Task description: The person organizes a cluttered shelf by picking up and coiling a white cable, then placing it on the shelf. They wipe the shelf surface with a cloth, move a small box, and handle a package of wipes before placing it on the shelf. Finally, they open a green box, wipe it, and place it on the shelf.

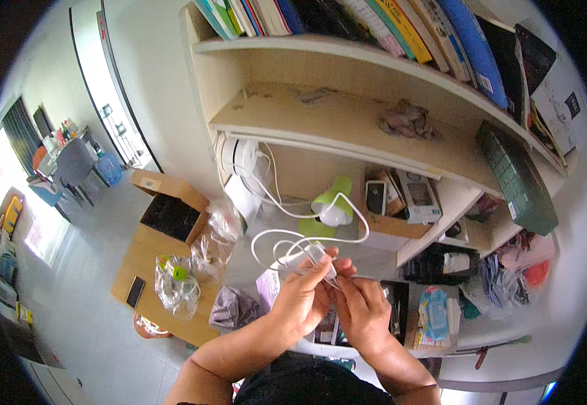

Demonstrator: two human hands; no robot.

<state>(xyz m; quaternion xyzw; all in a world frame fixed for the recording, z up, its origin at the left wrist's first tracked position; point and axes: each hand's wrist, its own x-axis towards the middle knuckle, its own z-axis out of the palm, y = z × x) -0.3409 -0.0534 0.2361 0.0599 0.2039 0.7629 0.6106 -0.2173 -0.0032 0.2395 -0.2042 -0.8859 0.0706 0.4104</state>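
A white cable (362, 231) hangs in loose loops above and to the left of my two hands, which are close together at the centre. My left hand (301, 297) is closed around part of it, with a small white block, perhaps a plug or adapter (316, 253), sticking up by the thumb. The fingers of my right hand (364, 307) pinch the cable just below that block. Behind the loops stands a light green and white object, like a small desk lamp (332, 206). My fingers hide part of the cable.
A shelf unit (347, 138) with books rises ahead, with a dark green box (517, 179) tilting at its right. Small boxes fill a carton (396, 225). At right lies a blue wipes pack (435, 314). A left table (135, 260) carries an open cardboard box (172, 185), plastic bags and a phone (135, 291).
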